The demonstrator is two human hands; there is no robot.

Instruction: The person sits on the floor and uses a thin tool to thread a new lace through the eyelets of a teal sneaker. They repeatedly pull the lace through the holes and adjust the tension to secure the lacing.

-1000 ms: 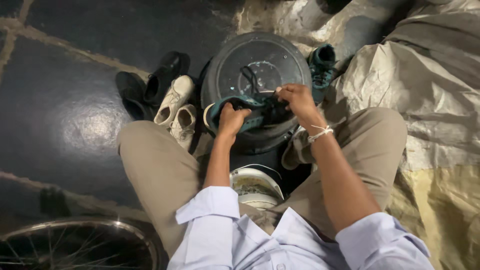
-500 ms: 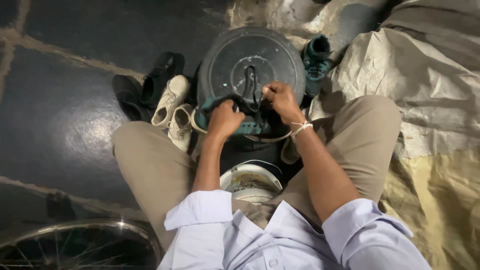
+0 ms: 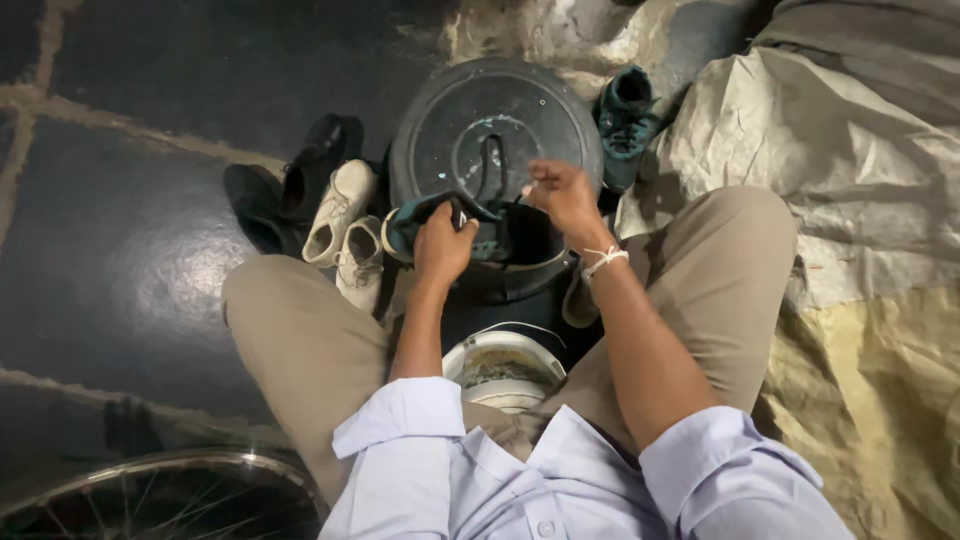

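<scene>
A bicycle wheel [image 3: 150, 495] is lying at the lower left edge of the dark stone floor [image 3: 130, 270]. Above it, a black shoe [image 3: 300, 180] and two cream shoes [image 3: 345, 230] are resting together just beside the person's left knee.

At centre, the person is sitting with knees apart, working over a round dark lid [image 3: 495, 130]. The left hand [image 3: 442, 247] is closing around the teal shoe [image 3: 470, 235], gripping its upper and pressing it against the near rim of the lid. The right hand [image 3: 565, 197] is hovering above the same shoe with fingers pinched narrow on what appears to be a dark lace or thread; the light is poor there and the strand cannot be identified with confidence. A white string is circling the right wrist. A pale bowl [image 3: 505, 368] is sitting between the thighs, below the shoe.

To the right, a second teal shoe [image 3: 628, 120] is standing against the lid's far edge, touching the crumpled tarp [image 3: 850, 230].

Risks noted: the held shoe is balancing on a rounded rim, so a loosening left grip could be letting it slide down into the bowl. The pinched strand is looking taut, and a hard pull could be snapping it or slipping it free.
</scene>
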